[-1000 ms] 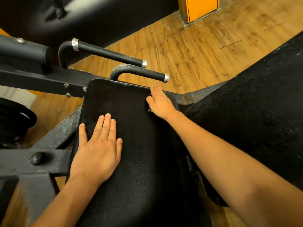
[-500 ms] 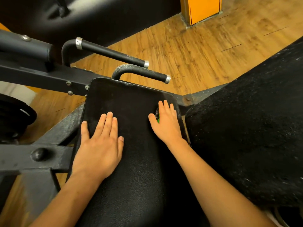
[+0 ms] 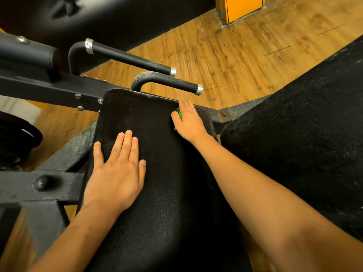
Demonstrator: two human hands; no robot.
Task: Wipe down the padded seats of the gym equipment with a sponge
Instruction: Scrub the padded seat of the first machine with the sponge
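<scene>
A black padded seat (image 3: 157,193) fills the middle of the view. My left hand (image 3: 115,169) rests flat on its left side with the fingers straight. At the far right corner of the pad, my right hand (image 3: 188,122) lies flat and presses a green sponge (image 3: 179,115) against the surface. Only a sliver of the sponge shows between thumb and forefinger; the rest is hidden under the palm.
Two black handle bars (image 3: 167,83) with silver end caps stick out just beyond the pad's far edge. A black steel frame (image 3: 49,183) runs along the left. Another rough black pad (image 3: 304,144) rises on the right. Wooden floor (image 3: 225,48) and an orange post (image 3: 243,7) lie beyond.
My right hand has slid with the sponge from the middle of the pad's right edge away to the far right corner. The left hand has stayed in place.
</scene>
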